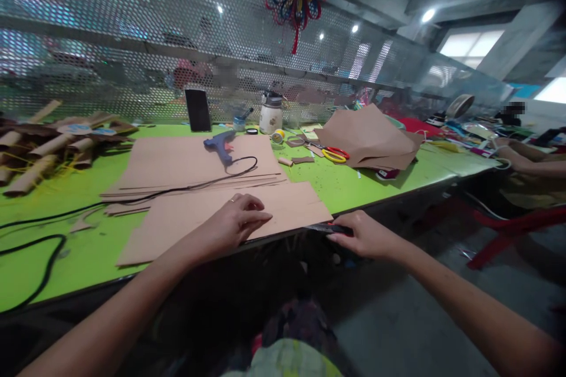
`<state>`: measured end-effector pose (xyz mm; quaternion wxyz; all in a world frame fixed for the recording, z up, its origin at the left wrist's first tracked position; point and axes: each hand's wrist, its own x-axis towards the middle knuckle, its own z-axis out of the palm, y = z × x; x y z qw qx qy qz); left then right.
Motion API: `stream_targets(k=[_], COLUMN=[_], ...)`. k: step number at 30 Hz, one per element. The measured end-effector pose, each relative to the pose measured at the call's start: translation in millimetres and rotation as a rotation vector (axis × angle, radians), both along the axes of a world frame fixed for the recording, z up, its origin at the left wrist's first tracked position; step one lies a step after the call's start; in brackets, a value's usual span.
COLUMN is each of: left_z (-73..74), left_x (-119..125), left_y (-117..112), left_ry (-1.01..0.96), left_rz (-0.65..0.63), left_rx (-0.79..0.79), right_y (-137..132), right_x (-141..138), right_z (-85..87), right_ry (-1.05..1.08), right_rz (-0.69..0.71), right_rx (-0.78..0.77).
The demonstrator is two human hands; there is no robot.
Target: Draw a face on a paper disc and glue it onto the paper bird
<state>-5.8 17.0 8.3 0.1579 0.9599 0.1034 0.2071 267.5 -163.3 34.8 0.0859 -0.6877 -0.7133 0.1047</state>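
Observation:
My right hand (360,234) is closed around the dark handles of a pair of scissors (319,227), just off the table's front edge. Their blades point left, by the near right edge of a brown paper sheet (296,203). Over this sheet lies my left hand (241,219), palm down, with its fingers loosely bent and partly apart and nothing visible in them. Behind it, more brown sheets (163,159) form a stack. On that stack rests a blue glue gun (221,146), its black cord running left.
Rolled brown pieces (39,159) are heaped at the left. Toward the back stand a phone (198,110) and a white bottle (271,115). Scissors with red and yellow handles (336,154) lie near a crumpled brown paper pile (371,135). Another person's arm (530,162) is at far right.

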Motion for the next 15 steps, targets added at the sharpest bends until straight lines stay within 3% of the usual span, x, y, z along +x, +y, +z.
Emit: stream_targets(k=[6,15], left_z=[-0.2,-1.3], left_x=[1.1,0.8], left_y=[0.6,1.3], left_ry=[0.006,-0.009], left_rz=[-0.004,-0.002], left_rx=[-0.001,-0.001], right_y=[-4.9,8.5], right_x=[2.6,-6.7], right_z=[6.0,5.7], right_ry=[0.042,0.069], right_rz=[-0.006,0.024], right_rx=[-0.035,-0.026])
